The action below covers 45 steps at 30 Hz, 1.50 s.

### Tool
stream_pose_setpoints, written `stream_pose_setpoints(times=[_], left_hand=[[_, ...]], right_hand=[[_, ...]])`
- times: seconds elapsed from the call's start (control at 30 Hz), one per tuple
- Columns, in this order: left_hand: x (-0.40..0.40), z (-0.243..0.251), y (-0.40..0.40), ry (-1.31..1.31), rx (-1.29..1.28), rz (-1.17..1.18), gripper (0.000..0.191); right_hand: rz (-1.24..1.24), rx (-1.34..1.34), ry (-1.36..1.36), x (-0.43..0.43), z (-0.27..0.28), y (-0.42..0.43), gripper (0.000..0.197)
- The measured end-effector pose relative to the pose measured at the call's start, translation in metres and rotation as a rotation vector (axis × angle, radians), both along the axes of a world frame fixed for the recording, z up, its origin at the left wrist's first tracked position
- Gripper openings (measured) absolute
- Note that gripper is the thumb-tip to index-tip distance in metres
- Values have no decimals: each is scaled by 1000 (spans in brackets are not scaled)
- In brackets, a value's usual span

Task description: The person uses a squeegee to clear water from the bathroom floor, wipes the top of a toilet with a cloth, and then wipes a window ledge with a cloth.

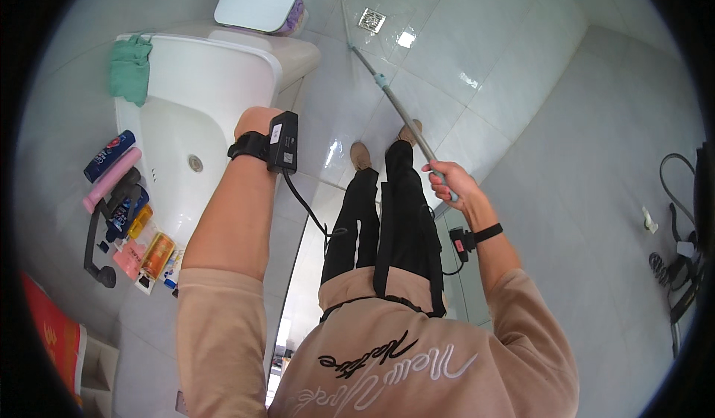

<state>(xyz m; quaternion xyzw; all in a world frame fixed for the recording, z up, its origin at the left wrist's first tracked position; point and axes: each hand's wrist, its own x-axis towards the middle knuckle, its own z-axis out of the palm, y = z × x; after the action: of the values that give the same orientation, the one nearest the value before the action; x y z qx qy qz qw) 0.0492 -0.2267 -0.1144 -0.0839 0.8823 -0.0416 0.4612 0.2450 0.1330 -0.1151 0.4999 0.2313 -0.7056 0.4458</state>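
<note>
My right hand [453, 182] is closed around the lower end of a long grey telescopic pole [403, 112] with light-blue fittings. The pole slants up and left over the wet tiled floor [435, 77], past my right shoe, to a thin squeegee-like head [345, 21] lying left of a square metal floor drain [372, 20]. My left hand [258, 119] is bent over near the rim of the white bathtub [276, 72]; its fingers are hidden behind the wrist and a black strapped-on device, so its grip does not show.
Bottles and tubes [158, 255] crowd the tub's left ledge beside a dark shower fitting [92, 239]. A green cloth [130, 69] hangs over the tub's far corner. A white-lidded container [255, 6] stands beyond it. Grey wall [592, 183] rises on the right, with cables at its far edge.
</note>
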Motion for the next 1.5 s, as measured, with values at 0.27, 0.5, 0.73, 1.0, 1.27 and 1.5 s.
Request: stream_pose_setpoints(times=[0.27, 0.5, 0.73, 1.0, 1.27, 1.5], left_hand=[[-2, 5, 20, -33, 25, -44, 14], [-10, 36, 15, -103, 33, 15, 14], [-8, 33, 29, -58, 38, -55, 27], [-7, 21, 21, -139, 45, -166, 18], [-6, 14, 10, -58, 33, 22, 10], [-4, -31, -25, 90, 382, 85, 12]], right_hand=[[-253, -247, -26, -59, -107, -60, 21], [-452, -164, -108, -22, -73, -71, 23], [-391, -53, -13, 33, -29, -63, 24], [-368, -183, 8, -86, -108, -77, 21], [-632, -300, -80, -67, -94, -64, 23], [-639, -156, -104, 86, -52, -74, 28]])
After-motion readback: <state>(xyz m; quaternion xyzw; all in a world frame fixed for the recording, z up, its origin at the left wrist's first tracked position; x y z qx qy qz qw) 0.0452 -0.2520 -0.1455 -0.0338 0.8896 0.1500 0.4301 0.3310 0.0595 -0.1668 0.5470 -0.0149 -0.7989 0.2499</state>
